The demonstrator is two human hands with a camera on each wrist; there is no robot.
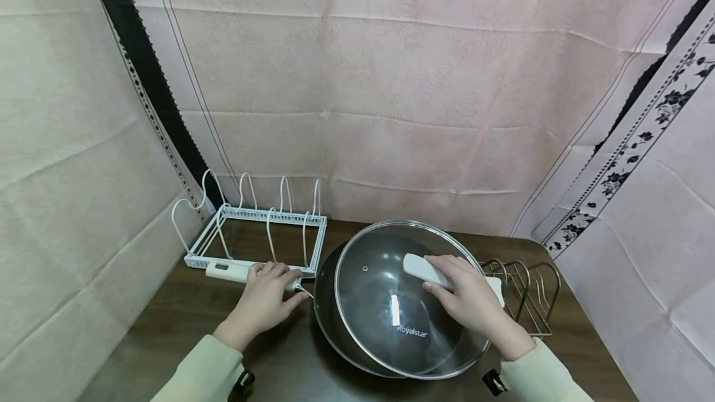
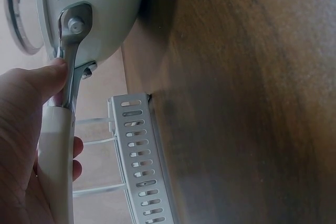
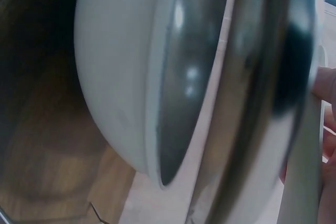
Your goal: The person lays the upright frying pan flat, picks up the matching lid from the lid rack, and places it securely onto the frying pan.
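My left hand (image 1: 270,293) grips the white handle (image 2: 56,156) of a deep frying pan, its thumb lying on the metal bracket near the pan body. The frying pan (image 3: 113,61) is pale outside and dark grey inside. My right hand (image 1: 466,290) holds a clear glass lid (image 1: 368,309) by its long white handle (image 1: 420,268). The lid has a steel rim and lettering on the glass. Shifted right, it overlaps the pan's opening in the head view. In the right wrist view, a gap shows between the lid's edge and the pan rim.
A white wire rack (image 1: 279,216) with upright loops stands at the back left, close behind the pan handle. To the right is a bronze-coloured wire rack (image 1: 527,290), partly behind my right hand. Pale cloth (image 1: 357,79) hangs around the brown wooden table (image 1: 184,315).
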